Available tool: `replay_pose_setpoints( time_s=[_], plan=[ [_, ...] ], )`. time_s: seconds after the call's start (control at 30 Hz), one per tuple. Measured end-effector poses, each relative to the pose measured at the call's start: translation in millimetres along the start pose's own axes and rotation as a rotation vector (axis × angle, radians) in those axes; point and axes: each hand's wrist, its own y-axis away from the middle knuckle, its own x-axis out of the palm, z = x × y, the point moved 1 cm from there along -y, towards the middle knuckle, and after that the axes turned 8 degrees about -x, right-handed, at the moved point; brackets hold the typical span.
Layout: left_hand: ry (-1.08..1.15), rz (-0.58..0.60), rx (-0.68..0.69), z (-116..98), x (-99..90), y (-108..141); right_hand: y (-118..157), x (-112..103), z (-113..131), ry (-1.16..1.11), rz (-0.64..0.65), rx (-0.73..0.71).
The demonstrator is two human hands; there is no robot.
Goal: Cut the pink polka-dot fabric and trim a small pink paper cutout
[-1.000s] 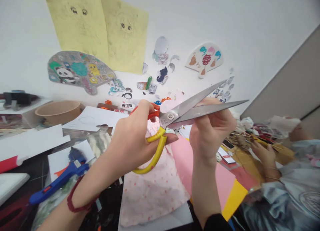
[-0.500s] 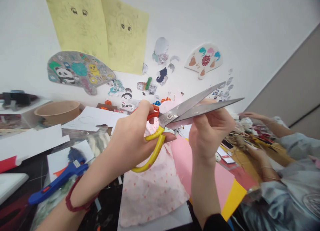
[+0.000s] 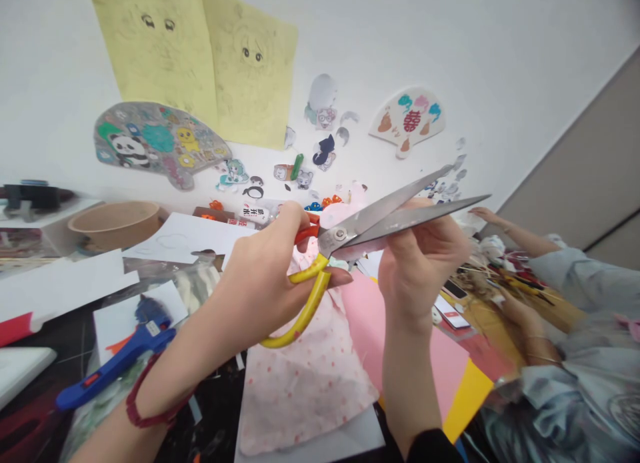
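My left hand (image 3: 265, 276) is closed round the red and yellow handles of a large pair of scissors (image 3: 340, 233). The blades are parted and point to the right. Behind and below them, my right hand (image 3: 420, 266) is closed, its fingers partly covered by the lower blade. Pink material (image 3: 340, 213) shows behind the scissors' pivot and below the blades, reaching towards my right fingers; its full shape is hidden. Under my hands lies pink dotted cloth (image 3: 305, 383) on a white sheet, beside pink paper (image 3: 445, 363).
A blue glue gun (image 3: 120, 363) lies at the left, near white papers (image 3: 60, 283) and a tan bowl (image 3: 115, 224). Drawings and decorated fans (image 3: 160, 143) are on the wall. At the right, another person's hands (image 3: 515, 309) are among sticks and craft items.
The other person's upper hand has shifted left and up. My hands and the scissors have barely moved.
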Motion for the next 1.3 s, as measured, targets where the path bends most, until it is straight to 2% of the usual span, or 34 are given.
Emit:
replay_pose_setpoints(
  time_s=[0.23, 0.53, 1.1, 1.3],
  plan=[
    [0.006, 0.018, 0.008, 1.7, -0.7, 0.5, -0.6, -1.1, -4.0, -0.104, 0.007, -0.057],
    [0.033, 0.055, -0.005, 1.1, -1.0, -0.5, 0.9, -3.2, -4.0, -0.035, 0.024, -0.051],
    [-0.011, 0.036, 0.02, 2.7, -1.4, 1.3, -4.5, -5.6, 3.8, 0.036, 0.058, -0.05],
    [0.006, 0.058, -0.027, -1.0, -3.4, 0.1, -6.2, -6.3, 5.8, 0.042, 0.058, -0.06]
  ],
)
